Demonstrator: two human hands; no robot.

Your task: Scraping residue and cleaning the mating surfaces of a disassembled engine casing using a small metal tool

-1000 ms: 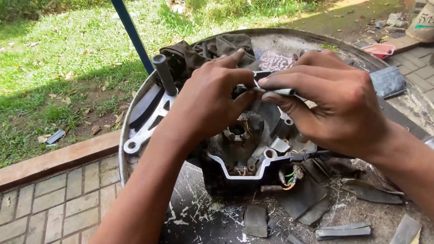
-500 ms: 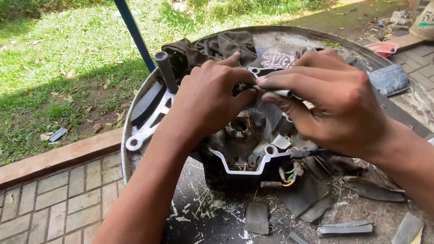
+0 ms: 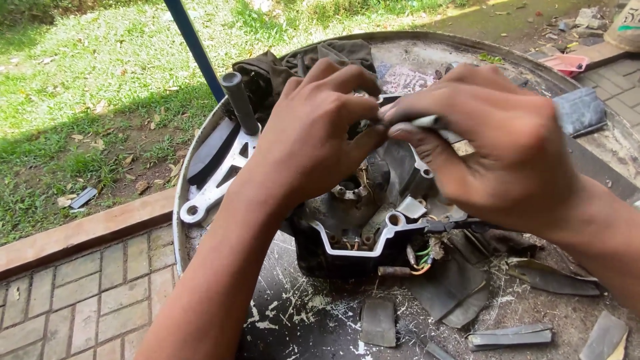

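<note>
One scratched round table [image 3: 313, 313]; grass [image 3: 100, 87] beyond

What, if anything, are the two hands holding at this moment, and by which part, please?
The right hand pinches a thin pale tool near its tip. The left hand rests on the dark engine part; whether it grips anything cannot be told.

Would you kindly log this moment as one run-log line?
left hand: on black engine casing | right hand: pinching thin light tool | support: round metal table | nearby: silver bracket, dark rag
</note>
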